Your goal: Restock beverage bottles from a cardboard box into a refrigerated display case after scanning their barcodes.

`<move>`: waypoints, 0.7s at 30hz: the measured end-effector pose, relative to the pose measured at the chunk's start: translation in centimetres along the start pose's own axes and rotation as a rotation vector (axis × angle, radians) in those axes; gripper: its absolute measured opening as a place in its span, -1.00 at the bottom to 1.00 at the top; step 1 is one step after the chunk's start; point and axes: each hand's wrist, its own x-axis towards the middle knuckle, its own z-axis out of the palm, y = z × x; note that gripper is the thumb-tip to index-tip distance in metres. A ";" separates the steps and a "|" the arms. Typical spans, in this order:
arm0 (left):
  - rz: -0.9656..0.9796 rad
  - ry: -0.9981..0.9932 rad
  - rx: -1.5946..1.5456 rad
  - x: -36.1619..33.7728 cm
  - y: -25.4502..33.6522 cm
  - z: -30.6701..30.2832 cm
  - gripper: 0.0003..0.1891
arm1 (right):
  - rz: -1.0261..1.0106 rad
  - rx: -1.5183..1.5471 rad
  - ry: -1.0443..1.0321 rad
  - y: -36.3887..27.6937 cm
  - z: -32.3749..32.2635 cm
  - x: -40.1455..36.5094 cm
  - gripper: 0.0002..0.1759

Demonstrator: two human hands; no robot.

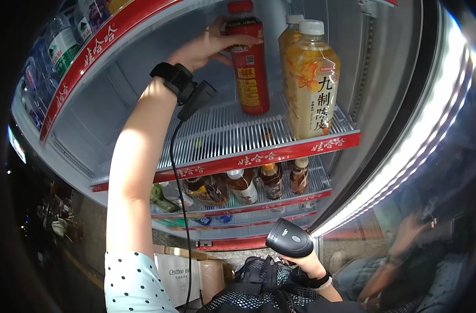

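Observation:
My left hand (209,44) is wrapped round the upper part of a red bottle (252,78) with a red cap, which stands upright over the wire shelf (196,138) of a drinks fridge. To its right are a large pale-yellow drink bottle (313,83) with a white cap and a similar bottle (290,34) behind it. Low in front of my body, my right hand (308,263) grips a black barcode scanner (290,239); the scanner's head hides most of the fingers. A black strap with a cabled device (178,83) sits on my left wrist.
Dark drink bottles (243,185) line the shelf below. Water bottles (60,44) stand on the upper left shelf. Lit fridge door glass (415,235) is on the right, with reflections. A cardboard box (175,276) is on the floor, and a cable (180,208) hangs from my left wrist.

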 end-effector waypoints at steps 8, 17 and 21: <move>0.142 -0.066 -0.263 -0.2 -0.8 0.2 -0.24 | 0.031 -0.013 -0.011 0.0 0.2 0.8 -0.51; 0.136 -0.192 -0.218 -0.9 -0.5 0.4 -0.15 | -0.065 0.015 0.064 -0.2 1.0 1.5 -0.57; 0.003 -0.056 0.235 -5.3 -0.7 -0.9 -0.20 | -0.052 0.045 -0.012 0.6 1.5 2.2 -0.58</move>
